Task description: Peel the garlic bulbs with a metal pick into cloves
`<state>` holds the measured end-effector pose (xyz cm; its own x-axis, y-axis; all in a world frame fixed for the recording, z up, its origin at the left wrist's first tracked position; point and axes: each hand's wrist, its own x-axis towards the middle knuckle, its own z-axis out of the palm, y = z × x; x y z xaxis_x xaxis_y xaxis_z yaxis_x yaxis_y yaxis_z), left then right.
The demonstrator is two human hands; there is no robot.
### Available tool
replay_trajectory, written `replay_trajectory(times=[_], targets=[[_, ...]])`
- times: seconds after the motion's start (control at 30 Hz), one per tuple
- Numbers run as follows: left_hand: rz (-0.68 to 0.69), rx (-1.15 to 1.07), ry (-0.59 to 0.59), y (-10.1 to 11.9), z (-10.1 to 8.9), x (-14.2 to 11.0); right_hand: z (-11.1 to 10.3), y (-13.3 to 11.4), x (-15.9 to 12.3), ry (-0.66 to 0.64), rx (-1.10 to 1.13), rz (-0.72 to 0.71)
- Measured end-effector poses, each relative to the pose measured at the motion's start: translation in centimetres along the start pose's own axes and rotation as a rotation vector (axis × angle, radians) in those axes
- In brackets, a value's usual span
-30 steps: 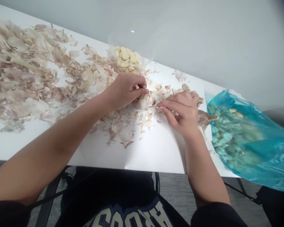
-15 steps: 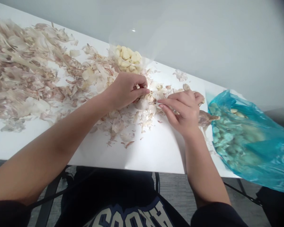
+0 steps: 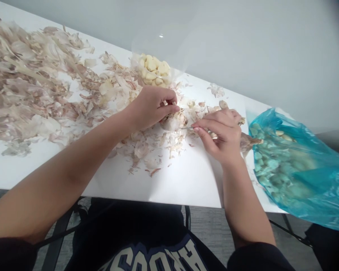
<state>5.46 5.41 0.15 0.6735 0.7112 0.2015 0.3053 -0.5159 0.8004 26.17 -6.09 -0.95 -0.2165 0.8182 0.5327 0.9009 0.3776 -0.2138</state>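
Note:
My left hand (image 3: 155, 107) is closed on a garlic bulb (image 3: 173, 123), its fingers at the rooty top, holding the bulb against the table among loose skins. Pinched between the thumb and forefinger of my right hand (image 3: 219, 130) is a thin metal blade (image 3: 187, 128); its tip points left at the bulb's lower right side. My right hand covers the rest of the tool. Just beyond the left hand, a clear plastic bag (image 3: 171, 73) holds peeled garlic cloves (image 3: 154, 69). Another garlic bulb (image 3: 250, 141) with a stem lies beside my right wrist, partly hidden.
A wide heap of garlic skins (image 3: 36, 75) covers the left of the white table (image 3: 186, 180). At the right, a blue plastic bag (image 3: 299, 169) with garlic inside hangs past the front edge. A grey wall (image 3: 228, 45) runs behind the table.
My right hand has shifted slightly right and down from the bulb, and the thin blade now shows at its fingertips. My left hand stays in place on the bulb.

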Motion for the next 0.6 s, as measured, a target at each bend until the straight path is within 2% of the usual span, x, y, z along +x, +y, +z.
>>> replay_trajectory(times=[0.27, 0.43, 0.5, 0.6], targets=[[-0.014, 0.002, 0.013, -0.2, 0.2, 0.0, -1.3, 0.2, 0.1, -0.114, 0.109, 0.016], [-0.032, -0.008, 0.019, -0.5, 0.2, 0.1, -2.1, 0.0, 0.3, -0.235, 0.171, -0.013], [-0.049, -0.032, 0.028, -0.6, 0.1, 0.1, -2.1, 0.1, 0.2, -0.213, 0.147, -0.018], [-0.069, -0.068, 0.027, -0.6, 0.0, 0.2, -1.7, 0.4, 0.0, -0.09, 0.044, -0.017]])
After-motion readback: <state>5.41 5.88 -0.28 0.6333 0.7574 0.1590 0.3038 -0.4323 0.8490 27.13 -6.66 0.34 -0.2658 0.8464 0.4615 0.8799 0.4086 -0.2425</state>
